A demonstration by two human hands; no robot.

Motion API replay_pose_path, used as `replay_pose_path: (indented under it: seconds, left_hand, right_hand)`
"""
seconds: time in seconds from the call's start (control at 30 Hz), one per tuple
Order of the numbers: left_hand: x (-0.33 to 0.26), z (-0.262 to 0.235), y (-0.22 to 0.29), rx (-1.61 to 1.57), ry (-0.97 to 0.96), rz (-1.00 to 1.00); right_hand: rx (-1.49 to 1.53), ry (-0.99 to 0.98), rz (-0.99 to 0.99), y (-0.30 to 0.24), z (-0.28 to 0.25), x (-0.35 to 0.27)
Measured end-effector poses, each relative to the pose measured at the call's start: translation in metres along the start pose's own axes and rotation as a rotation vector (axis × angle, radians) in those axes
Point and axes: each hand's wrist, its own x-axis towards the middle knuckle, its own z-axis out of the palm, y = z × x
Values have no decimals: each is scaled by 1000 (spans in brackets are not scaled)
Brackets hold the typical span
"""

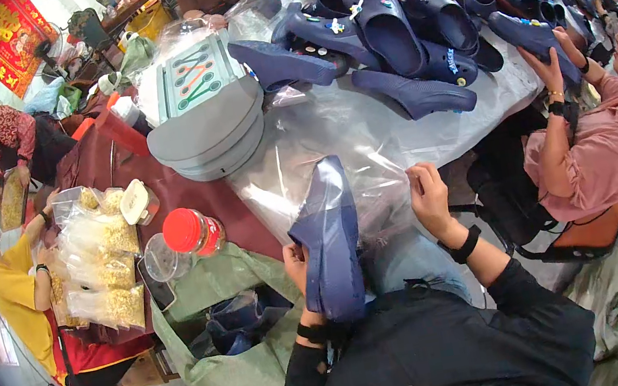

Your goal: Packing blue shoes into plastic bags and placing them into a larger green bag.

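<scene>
In my left hand (299, 275) is a dark blue clog (329, 230), held upright near my chest with its side and sole edge showing. The fingers wrap its lower end and are partly hidden behind it. Clear plastic film (378, 191) spreads out beside and behind the clog. My right hand (431, 201), to the right, has its thumb and fingers pinched at the film's edge. Whether the film is a bag or a sheet, I cannot tell. Beyond it lies a pile of blue clogs (382, 21), several with small coloured charms.
Grey trays (209, 132) holding small parts are stacked left of the pile. Nearer stand a red-lidded jar (183, 232) and bags of small yellowish pieces (103, 272). A green sack (228, 370) holds more clogs. On the right a person in pink handles another clog (526, 34).
</scene>
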Motion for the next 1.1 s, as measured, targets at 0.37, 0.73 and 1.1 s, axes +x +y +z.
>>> replay_pose_path:
  seconds: [0.37, 0.73, 1.1]
  left_hand:
    - [10, 12, -16, 355, 157, 205]
    - [0, 24, -28, 219, 218, 99]
    - [10, 33, 4, -94, 59, -54]
  right_hand:
    - [-40, -53, -34, -11, 6, -18]
    - [342, -876, 22, -92, -32, -49]
    - [1014, -514, 462, -39, -7, -54]
